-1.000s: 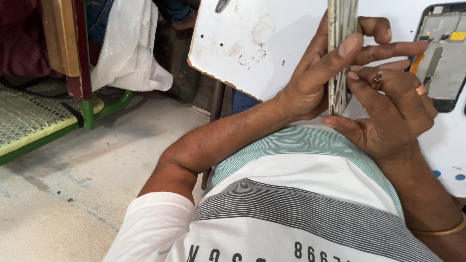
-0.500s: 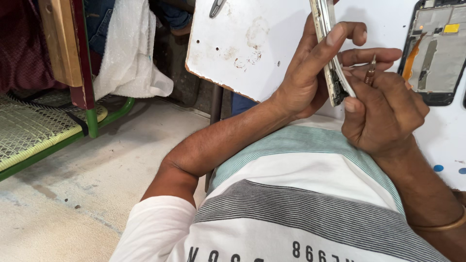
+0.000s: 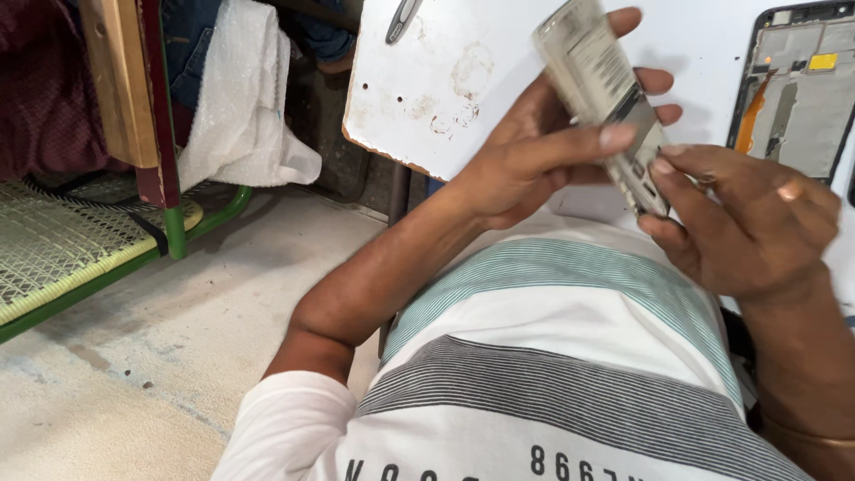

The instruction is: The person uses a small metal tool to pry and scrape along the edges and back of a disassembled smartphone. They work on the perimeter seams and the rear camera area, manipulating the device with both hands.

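Held up over the lap, just off the near edge of the white surface (image 3: 463, 80): an opened phone (image 3: 606, 98), thin and flat, tilted with its top end away and its inner side showing. Gripped by the left hand (image 3: 525, 160), fingers curled round the long sides and the thumb laid across the face. Pinched at the lower end by the right hand (image 3: 748, 223), fingertips closed on the bottom corner, possibly round a small tool, though too blurred to tell. Probably light and stiff, yet fragile: thin frame, bare parts inside, likely to flex or crack under a twist. Smooth sides, so likely slippery; best held by the long edges, clear of the exposed middle and any ribbon. Chipped, rounded corner of the surface just below and left of the phone, close to the left wrist. A second phone frame (image 3: 793, 98) lying open on the surface to the right, near the right hand. A metal tool (image 3: 401, 20) at the far edge, well apart. Open room only above the striped shirt (image 3: 552, 356); bare floor (image 3: 134, 374) and a green woven cot (image 3: 71, 249) to the left.
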